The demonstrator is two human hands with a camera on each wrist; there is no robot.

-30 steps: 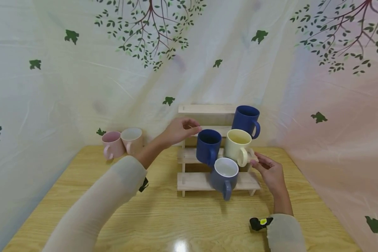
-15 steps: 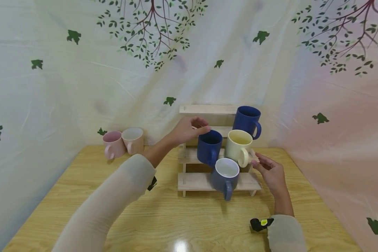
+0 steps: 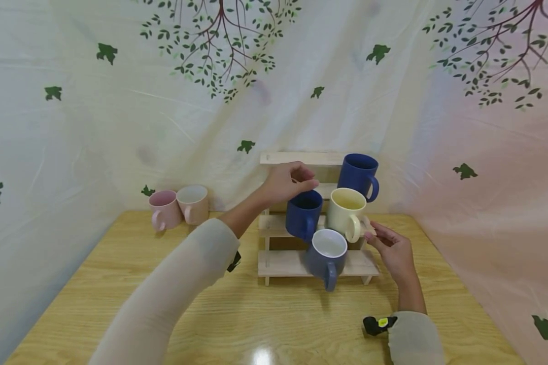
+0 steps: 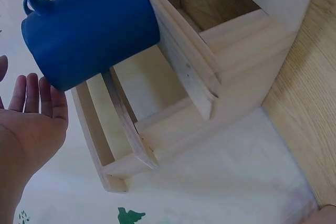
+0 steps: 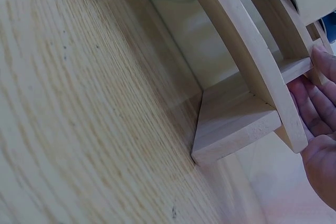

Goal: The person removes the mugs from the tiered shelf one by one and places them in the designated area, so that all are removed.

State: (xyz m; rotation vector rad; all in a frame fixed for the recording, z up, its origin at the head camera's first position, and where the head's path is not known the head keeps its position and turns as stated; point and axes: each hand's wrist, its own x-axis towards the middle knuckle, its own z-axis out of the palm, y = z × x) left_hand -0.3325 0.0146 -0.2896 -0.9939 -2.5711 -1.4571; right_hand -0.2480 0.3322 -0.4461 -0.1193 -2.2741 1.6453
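Observation:
My left hand (image 3: 289, 181) hovers just above and behind the rim of a dark blue mug (image 3: 298, 217) on the second step of a wooden tiered shelf (image 3: 283, 262). In the left wrist view, the fingers (image 4: 32, 94) extend close beside that mug's rim and do not wrap round it; whether they touch it I cannot tell. With thumb above and fingers below, my right hand (image 3: 394, 252) pinches the right end of the second step. Beside the blue mug stands a cream-yellow mug (image 3: 340, 215). A grey-blue mug (image 3: 321, 261) with a white inside sits on the lowest step.
Another dark blue mug (image 3: 353, 175) stands higher up at the shelf's right. Back left on the wooden table (image 3: 255, 314) are a pink mug (image 3: 165, 213) and a pale cream-pink mug (image 3: 196, 205), side by side. A leaf-printed curtain (image 3: 187, 126) encloses the table.
My left hand has moved rightward from the blue mug's left side to above its rim. The right hand keeps its hold on the shelf end, and the mugs stay in place.

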